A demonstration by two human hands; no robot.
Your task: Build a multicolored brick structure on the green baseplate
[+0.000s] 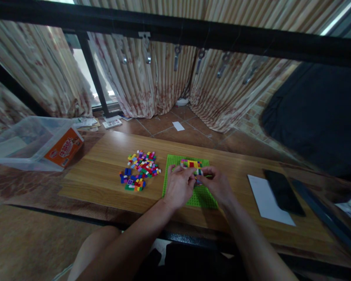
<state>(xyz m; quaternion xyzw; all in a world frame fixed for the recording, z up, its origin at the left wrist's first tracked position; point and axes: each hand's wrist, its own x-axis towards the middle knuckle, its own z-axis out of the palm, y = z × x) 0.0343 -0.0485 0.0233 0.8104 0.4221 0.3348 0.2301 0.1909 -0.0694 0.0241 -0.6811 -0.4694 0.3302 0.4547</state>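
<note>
A green studded baseplate (204, 199) lies on the wooden board, with a colourful structure of small toy bricks (191, 164) near its far edge. My left hand (179, 183) rests over the plate, its fingers curled closed against the bricks. Facing it from the right, my right hand (218, 185) pinches at a small white and green toy brick (199, 171) between thumb and forefinger. The fingertips of both hands meet around this spot and hide part of the structure. Left of the plate lies a loose pile of multicoloured toy bricks (144, 164).
A white sheet (266, 201) and a black phone-like slab (283, 191) overlap on the board's right side. At far left stands a clear plastic bin (32, 136) with an orange label. A dark horizontal bar (175, 25) crosses above, before striped curtains (175, 78).
</note>
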